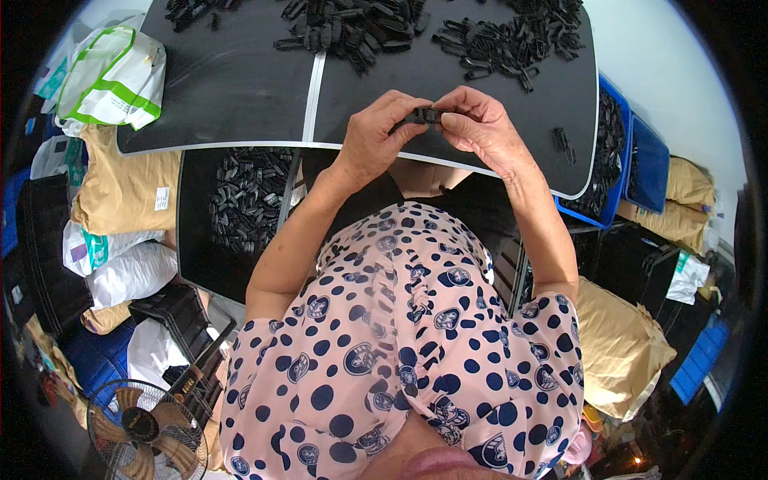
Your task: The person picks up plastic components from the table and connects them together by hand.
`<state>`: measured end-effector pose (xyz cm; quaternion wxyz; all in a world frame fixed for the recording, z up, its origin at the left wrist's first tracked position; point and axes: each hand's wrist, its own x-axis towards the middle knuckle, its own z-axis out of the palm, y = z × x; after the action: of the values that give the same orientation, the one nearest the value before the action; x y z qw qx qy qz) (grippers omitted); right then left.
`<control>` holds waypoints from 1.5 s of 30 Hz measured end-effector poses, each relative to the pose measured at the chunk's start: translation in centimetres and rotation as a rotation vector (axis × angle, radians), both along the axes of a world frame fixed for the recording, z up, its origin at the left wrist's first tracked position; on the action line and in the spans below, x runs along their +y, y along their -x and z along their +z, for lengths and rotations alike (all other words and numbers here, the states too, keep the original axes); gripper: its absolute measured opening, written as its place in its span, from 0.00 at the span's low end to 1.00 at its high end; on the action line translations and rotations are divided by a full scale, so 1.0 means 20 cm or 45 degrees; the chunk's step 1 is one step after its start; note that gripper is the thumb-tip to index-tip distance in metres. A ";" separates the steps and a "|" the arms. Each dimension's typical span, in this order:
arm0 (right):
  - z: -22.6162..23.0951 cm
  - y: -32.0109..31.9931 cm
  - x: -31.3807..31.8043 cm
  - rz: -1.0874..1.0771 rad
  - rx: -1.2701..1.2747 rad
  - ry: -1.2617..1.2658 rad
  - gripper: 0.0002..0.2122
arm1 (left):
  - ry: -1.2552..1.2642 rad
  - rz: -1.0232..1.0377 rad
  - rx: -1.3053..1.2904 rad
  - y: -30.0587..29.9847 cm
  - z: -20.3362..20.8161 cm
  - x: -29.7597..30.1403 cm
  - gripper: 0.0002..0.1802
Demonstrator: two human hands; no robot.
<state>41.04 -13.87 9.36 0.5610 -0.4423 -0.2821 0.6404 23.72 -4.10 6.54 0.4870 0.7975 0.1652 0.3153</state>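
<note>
Both my hands meet over the near edge of a black table (pixel 232 92). Between them is a small, long black plastic part (pixel 429 116); its exact kind is hard to make out. My left hand (pixel 374 134) pinches its left end with thumb and fingers. At the other end, my right hand (pixel 485 130) closes its thumb and index finger on the same part. Beyond the hands lie a heap of similar black parts (pixel 352 32) and another heap (pixel 512 40) to its right. A few loose parts (pixel 564 146) rest near the table's right edge.
Below the table's left side stands a black bin of parts (pixel 248 196). A blue crate (pixel 626 160) with black parts adjoins the right edge. A white-green bag (pixel 112 76) sits at the left corner, above a brown package (pixel 128 180). A fan (pixel 144 428) stands lower left.
</note>
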 end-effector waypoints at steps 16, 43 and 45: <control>-0.05 -0.02 -0.06 0.110 -0.104 0.227 0.06 | -0.346 0.015 0.128 0.04 0.05 -0.06 0.13; -0.12 0.27 -0.03 0.331 0.100 0.231 0.16 | 1.358 0.045 -0.175 0.15 -0.04 -0.17 0.13; -0.11 0.28 -0.01 0.385 -0.024 0.227 0.16 | 1.205 0.122 -0.054 0.20 -0.01 -0.16 0.15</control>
<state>35.41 -14.12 7.25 0.4142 -0.4488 -0.2925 0.7358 19.68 -7.28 6.36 0.7850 0.4730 0.3172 0.2439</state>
